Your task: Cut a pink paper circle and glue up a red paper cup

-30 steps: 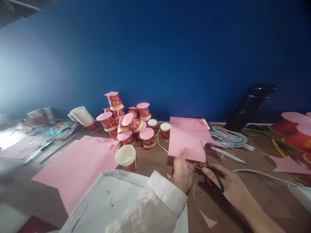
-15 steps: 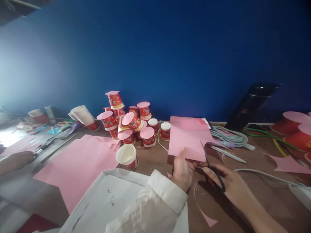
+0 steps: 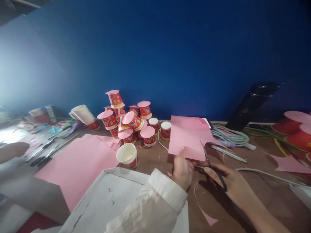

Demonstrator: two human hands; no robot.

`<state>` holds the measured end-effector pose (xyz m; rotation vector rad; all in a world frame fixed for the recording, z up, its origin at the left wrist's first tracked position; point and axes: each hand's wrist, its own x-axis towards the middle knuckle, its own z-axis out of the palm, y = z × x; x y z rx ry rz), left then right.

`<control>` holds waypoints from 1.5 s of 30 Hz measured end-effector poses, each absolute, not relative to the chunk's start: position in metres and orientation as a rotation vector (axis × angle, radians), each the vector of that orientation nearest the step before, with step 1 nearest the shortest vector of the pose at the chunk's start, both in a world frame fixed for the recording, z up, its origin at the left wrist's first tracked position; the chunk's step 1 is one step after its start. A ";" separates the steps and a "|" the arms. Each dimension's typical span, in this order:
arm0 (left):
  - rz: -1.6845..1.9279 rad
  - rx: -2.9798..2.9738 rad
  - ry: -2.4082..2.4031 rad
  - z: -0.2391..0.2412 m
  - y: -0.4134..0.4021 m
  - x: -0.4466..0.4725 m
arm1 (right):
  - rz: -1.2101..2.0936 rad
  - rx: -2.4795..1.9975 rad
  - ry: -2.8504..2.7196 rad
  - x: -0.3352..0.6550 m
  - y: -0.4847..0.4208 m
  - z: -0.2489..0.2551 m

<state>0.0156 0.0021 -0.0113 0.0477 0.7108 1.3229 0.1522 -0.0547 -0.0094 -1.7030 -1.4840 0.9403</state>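
Note:
My left hand (image 3: pixel 182 170) is closed on the near edge of a pink sheet of paper (image 3: pixel 188 134), its thumb lying on top. In my right hand (image 3: pixel 224 177) is a pair of dark-handled scissors (image 3: pixel 220 177), blades apart at the sheet's right side. One blade shows above the paper; the other is partly hidden by my left fingers. Just below my hands a thin curved paper offcut (image 3: pixel 210 220) lies on the brown table (image 3: pixel 155 161). Left of my left hand stands an open white-lined paper cup (image 3: pixel 126 154).
Red paper cups topped with pink discs (image 3: pixel 128 134) are stacked by the blue wall. More pink sheets (image 3: pixel 85 161) lie left, beside a white box lid (image 3: pixel 116 191). A black bottle (image 3: pixel 250 106) and coiled cable (image 3: pixel 229 135) are right. A co-worker's hand (image 3: pixel 14 152) is far left.
At the far left, the co-worker's hand has moved away from another pair of scissors, which now lies in view on the table. My own hands and the sheet have hardly moved.

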 end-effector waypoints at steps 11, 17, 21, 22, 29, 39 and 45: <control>1.322 0.071 0.772 -0.014 0.002 0.015 | 0.970 -1.703 -1.489 0.154 -0.054 -0.010; 1.324 0.060 0.763 -0.015 0.003 0.015 | 0.969 -1.738 -1.503 0.154 -0.055 -0.010; 1.320 0.038 0.782 -0.015 0.003 0.015 | 0.992 -1.738 -1.494 0.156 -0.056 -0.013; 1.318 0.044 0.778 -0.016 0.003 0.015 | 1.001 -1.733 -1.497 0.156 -0.056 -0.014; 1.322 0.073 0.769 -0.015 0.003 0.013 | 1.049 -1.703 -1.508 0.159 -0.054 -0.016; 1.325 0.082 0.770 -0.013 0.004 0.012 | 1.010 -1.690 -1.516 0.159 -0.053 -0.017; 1.342 0.088 0.766 -0.015 0.004 0.012 | 0.982 -1.714 -1.543 0.157 -0.054 -0.012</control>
